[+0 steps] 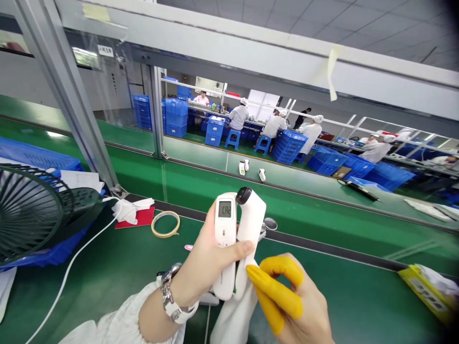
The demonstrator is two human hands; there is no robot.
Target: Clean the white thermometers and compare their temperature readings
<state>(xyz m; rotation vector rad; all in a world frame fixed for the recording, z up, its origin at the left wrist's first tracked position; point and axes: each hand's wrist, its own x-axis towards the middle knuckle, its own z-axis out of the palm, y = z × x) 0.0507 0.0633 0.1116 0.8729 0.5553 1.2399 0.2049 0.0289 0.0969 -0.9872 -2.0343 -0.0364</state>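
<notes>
- Both hands are raised over the near edge of the green table, close to the camera.
- Left hand (204, 267), with a metal wristwatch (170, 294) and a white sleeve, is closed around two white infrared thermometers (236, 234) held upright side by side, thumb pressed across their fronts.
- One thermometer's small screen (224, 209) faces the camera and shows characters; the other turns its dark sensor tip (244, 195) up and to the left.
- Right hand (294, 306) wears yellow finger cots (274, 286) on thumb and fingers; its fingers are curled, pinching a white cloth (233, 320) against the lower part of the thermometers.
- On the table behind the hands lie a roll of clear tape (165, 224), and to its left a red card (141, 217) with a crumpled white wipe (127, 210) on it.
- At the left edge stands a dark green desk fan (32, 215), its white cable (71, 267) running across the table toward the near edge.
- Blue crates (36, 155) sit behind the fan.
- At the right edge lies a yellow packet (426, 289).
- Farther back, on the green conveyor belt (322, 184), three more white thermometers (247, 167) lie well apart from the hands.
- Beyond, people in white coats and caps (272, 125) sit at another line among stacked blue crates.
</notes>
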